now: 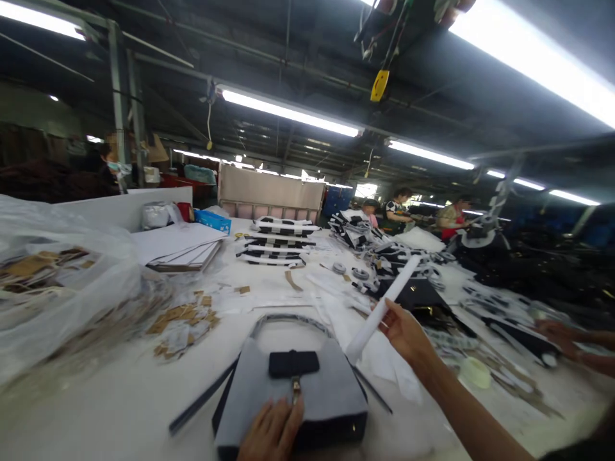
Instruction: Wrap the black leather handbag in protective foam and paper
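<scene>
A handbag (331,384) with a grey front, dark sides and a dark tab lies before me on the white table. My left hand (271,429) rests on its front, fingers stretched out just below the metal clasp (295,387). The bag's wrapped handle (288,318) arches up at the far side, and dark straps (204,397) stick out left and right. To the right of the bag, my right hand (403,330) is closed around a long white roll (382,310), apparently paper, held at a slant with its lower end beside the bag.
Brown and white scraps (185,323) lie left, near a large clear plastic bag (72,275). White boards (180,246) and striped bundles (278,240) are farther back. A dark bag (416,298) and heaped pieces fill the right. Another person's hand (560,339) is at far right.
</scene>
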`<state>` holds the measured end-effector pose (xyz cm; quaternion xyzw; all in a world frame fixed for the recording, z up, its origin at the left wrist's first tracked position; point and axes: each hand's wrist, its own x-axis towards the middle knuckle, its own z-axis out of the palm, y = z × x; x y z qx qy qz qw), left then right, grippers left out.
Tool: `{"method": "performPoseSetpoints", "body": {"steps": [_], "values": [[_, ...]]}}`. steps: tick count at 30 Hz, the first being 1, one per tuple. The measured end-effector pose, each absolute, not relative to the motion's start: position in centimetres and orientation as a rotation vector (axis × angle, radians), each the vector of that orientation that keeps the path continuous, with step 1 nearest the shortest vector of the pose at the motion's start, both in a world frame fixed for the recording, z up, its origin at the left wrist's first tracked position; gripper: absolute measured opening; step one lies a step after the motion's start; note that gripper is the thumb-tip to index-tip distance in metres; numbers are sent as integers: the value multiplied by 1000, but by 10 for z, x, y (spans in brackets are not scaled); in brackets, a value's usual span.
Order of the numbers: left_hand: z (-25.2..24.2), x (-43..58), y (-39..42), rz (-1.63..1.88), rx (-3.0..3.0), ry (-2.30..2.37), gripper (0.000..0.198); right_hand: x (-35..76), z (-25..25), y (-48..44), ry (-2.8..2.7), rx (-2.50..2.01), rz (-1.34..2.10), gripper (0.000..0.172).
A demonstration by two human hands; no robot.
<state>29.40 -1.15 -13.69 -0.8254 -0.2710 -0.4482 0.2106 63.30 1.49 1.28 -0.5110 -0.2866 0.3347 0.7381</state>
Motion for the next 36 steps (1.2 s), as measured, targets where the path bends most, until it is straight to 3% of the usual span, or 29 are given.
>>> {"method": "performPoseSetpoints", "body": {"steps": [4,7,12,16,22,26,30,36], "values": [[-98,287,-24,-840,-2696,-878,59,591,-44,-92,-345,-1093,980,20],[-60,286,-23,-474,-2915,-940,45,540,-78,-151,-214,-1093,1071,21],[-24,288,-8,-158,-3041,-824,40,445,-98,-170,-260,-1044,1364,33],[-16,288,-2,-139,-3042,-763,41,401,-97,-131,-272,-1025,1480,36],[-13,289,-17,-121,-3023,-816,29,398,-90,-92,-403,-1044,1641,14],[-35,289,-29,-260,-2954,-898,36,420,-88,-96,-548,-1024,1800,22],[-69,287,-32,-475,-2868,-893,45,433,-98,-98,-658,-1192,1683,41],[-93,289,-30,-608,-2770,-888,42,423,-105,-86,-555,-1361,1505,27]]}}
